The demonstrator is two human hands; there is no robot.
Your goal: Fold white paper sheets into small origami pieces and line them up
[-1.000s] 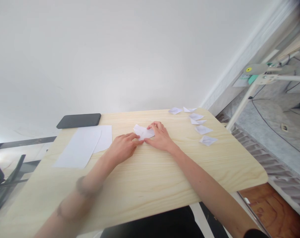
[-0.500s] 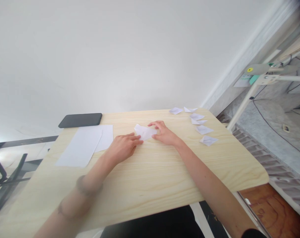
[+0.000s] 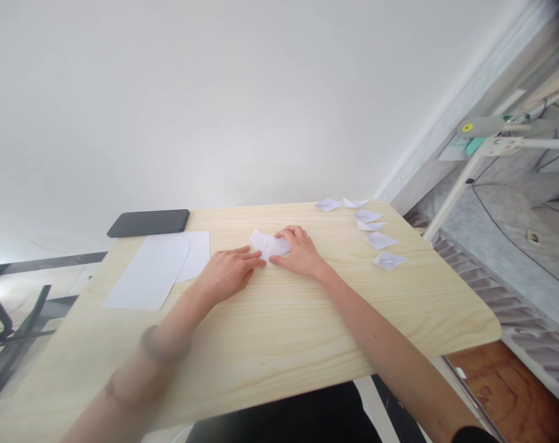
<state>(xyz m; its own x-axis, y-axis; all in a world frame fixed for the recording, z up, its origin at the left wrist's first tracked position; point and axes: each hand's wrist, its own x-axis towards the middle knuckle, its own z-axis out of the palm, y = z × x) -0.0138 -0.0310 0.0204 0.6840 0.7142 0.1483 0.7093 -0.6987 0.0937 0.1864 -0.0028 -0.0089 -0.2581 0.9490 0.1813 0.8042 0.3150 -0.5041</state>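
A small folded piece of white paper (image 3: 261,241) lies on the table between my hands, with a pointed upper left corner. My left hand (image 3: 230,271) holds its lower left edge, index finger and thumb stretched toward it. From the right, my right hand (image 3: 302,253) has its thumb along the near edge and bent fingers over the right part, which they partly hide. On the right of the table lie several folded paper boats (image 3: 388,261), set in a loose curve toward the back.
Flat white paper sheets (image 3: 145,274) overlap on the left of the wooden table (image 3: 279,344). Behind them lies a black phone (image 3: 149,223). A white wall (image 3: 261,111) rises at the back. A white metal frame (image 3: 459,184) stands beyond the right edge.
My right hand has slid left over the folded paper, its thumb now closer to my left fingertips. The left hand has stayed nearly in place.
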